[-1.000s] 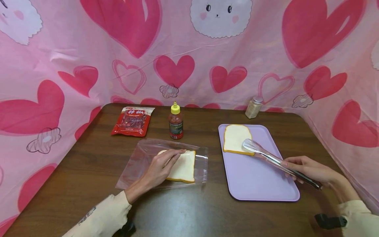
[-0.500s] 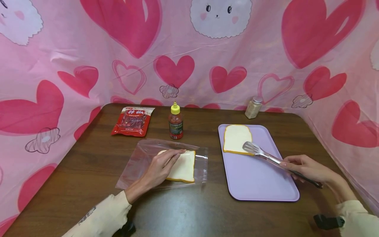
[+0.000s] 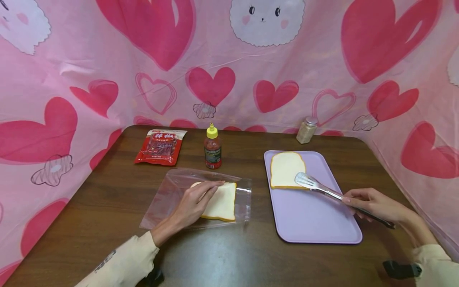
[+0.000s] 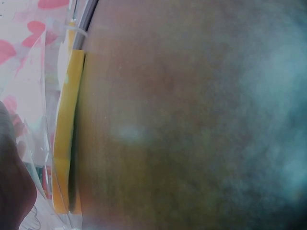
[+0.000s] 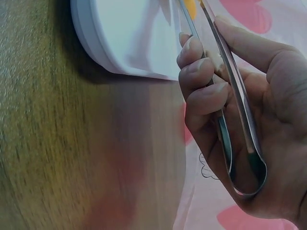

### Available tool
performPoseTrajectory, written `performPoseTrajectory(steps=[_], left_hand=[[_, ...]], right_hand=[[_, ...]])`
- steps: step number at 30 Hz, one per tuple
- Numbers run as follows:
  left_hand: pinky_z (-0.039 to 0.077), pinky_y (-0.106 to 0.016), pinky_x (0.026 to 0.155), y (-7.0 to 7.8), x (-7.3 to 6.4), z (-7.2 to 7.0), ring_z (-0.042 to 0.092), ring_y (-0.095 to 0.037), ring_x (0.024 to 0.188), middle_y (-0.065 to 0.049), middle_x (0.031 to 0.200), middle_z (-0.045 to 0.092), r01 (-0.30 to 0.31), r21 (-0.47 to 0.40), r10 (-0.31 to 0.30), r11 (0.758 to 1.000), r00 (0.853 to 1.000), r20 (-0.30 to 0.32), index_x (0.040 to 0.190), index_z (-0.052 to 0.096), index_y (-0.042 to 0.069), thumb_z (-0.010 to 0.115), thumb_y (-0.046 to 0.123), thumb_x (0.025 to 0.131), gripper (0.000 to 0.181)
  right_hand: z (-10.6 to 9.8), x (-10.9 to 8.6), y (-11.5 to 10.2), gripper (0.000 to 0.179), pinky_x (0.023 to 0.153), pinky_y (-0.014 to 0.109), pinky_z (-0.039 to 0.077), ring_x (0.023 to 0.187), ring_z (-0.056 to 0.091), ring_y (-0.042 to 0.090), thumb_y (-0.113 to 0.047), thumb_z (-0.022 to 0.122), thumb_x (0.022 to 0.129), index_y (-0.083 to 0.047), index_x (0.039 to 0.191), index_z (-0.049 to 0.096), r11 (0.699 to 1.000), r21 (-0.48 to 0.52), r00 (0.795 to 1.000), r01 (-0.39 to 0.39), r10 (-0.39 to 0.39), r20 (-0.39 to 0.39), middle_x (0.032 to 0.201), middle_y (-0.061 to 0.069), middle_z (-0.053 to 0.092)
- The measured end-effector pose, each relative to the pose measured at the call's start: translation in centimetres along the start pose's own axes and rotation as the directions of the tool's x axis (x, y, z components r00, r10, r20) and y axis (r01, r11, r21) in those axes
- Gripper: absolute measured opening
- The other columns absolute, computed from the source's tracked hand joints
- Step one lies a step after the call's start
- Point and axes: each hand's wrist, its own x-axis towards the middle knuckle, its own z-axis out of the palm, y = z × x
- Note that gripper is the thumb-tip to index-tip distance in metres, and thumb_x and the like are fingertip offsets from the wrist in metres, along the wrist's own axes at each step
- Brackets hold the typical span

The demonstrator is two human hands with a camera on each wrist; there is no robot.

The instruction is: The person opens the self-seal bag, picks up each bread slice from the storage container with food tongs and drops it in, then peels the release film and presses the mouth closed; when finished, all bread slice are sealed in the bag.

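Note:
My left hand [image 3: 193, 201] rests with fingers extended over a slice of bread [image 3: 223, 203] that lies on or in a clear plastic bag [image 3: 165, 195]. In the left wrist view the brown crust edge [image 4: 67, 134] of that slice shows beside the hand. My right hand [image 3: 371, 204] grips metal tongs [image 3: 328, 191]. Their slotted head overlaps the lower right corner of a second slice of bread [image 3: 287, 169], at the far left of the lilac tray [image 3: 319, 223]. In the right wrist view, fingers and thumb [image 5: 244, 40] hold the two arms of the tongs between them.
A red packet of dried chillies [image 3: 161, 147] lies at the back left. Beside it stands a sauce bottle [image 3: 213, 147] with a yellow cap. A seasoning jar [image 3: 306, 130] stands behind the tray. Pink heart-patterned cloth [image 3: 272, 79] surrounds the wooden table [image 3: 201, 259].
The slice on the tray has shifted slightly toward me. The tongs have turned a little and their head has moved slightly right and nearer. My left hand has stayed still.

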Motion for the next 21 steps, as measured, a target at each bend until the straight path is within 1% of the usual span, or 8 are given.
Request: performPoseTrajectory(steps=[3, 9, 13, 17, 21], left_hand=[[0.06, -0.046, 0.099, 0.0, 0.0, 0.0, 0.074, -0.027, 0.116, -0.01, 0.126, 0.078, 0.005, 0.0, -0.005, 1.0, 1.0, 0.002, 0.125, 0.075, 0.003, 0.065, -0.001, 0.102, 0.026], [0.06, -0.047, 0.099, 0.0, 0.0, 0.0, 0.074, -0.027, 0.117, -0.01, 0.126, 0.078, 0.01, 0.0, -0.01, 1.0, 1.0, 0.003, 0.125, 0.075, 0.003, 0.065, -0.001, 0.102, 0.026], [0.06, -0.048, 0.099, 0.0, 0.0, 0.0, 0.074, -0.027, 0.117, -0.009, 0.126, 0.078, 0.015, 0.003, -0.015, 1.0, 1.0, 0.004, 0.125, 0.075, 0.003, 0.065, 0.0, 0.102, 0.026], [0.06, -0.048, 0.099, 0.0, 0.0, 0.0, 0.074, -0.027, 0.116, -0.009, 0.126, 0.078, 0.015, 0.005, -0.015, 1.0, 1.0, 0.003, 0.125, 0.075, 0.004, 0.065, 0.0, 0.102, 0.026], [0.06, -0.048, 0.098, 0.0, 0.0, 0.1, 0.074, -0.027, 0.116, -0.009, 0.126, 0.078, 0.008, 0.01, -0.008, 1.0, 1.0, -0.002, 0.125, 0.075, 0.004, 0.066, -0.001, 0.101, 0.026]], right_hand=[[-0.1, -0.1, 0.0, 0.017, 0.045, 0.03, 0.048, 0.056, 0.057, 0.015, -0.007, 0.052, 0.109, 0.003, 0.111, 0.065, 1.0, 0.018, 1.0, 0.022, -0.022, 0.007, 0.075, 0.002, 0.061], [-0.4, -0.5, -0.4, 0.018, 0.045, 0.031, 0.05, 0.056, 0.058, 0.016, -0.008, 0.052, 0.11, 0.004, 0.114, 0.065, 0.999, 0.041, 1.0, 0.012, -0.013, 0.023, 0.075, 0.007, 0.062], [-0.7, -0.8, -0.7, 0.019, 0.045, 0.032, 0.051, 0.056, 0.058, 0.019, -0.007, 0.051, 0.11, 0.005, 0.115, 0.064, 0.998, 0.06, 0.999, 0.026, -0.029, 0.041, 0.076, 0.009, 0.062], [-0.8, -1.1, -0.8, 0.018, 0.046, 0.032, 0.052, 0.057, 0.058, 0.024, -0.005, 0.049, 0.11, 0.004, 0.115, 0.064, 0.995, 0.086, 0.997, 0.044, -0.049, 0.056, 0.076, 0.011, 0.062], [-0.9, -1.3, -1.1, 0.02, 0.047, 0.033, 0.052, 0.059, 0.059, 0.025, -0.003, 0.047, 0.11, 0.0, 0.118, 0.065, 0.992, 0.112, 0.995, 0.059, -0.068, 0.075, 0.077, 0.013, 0.063]])
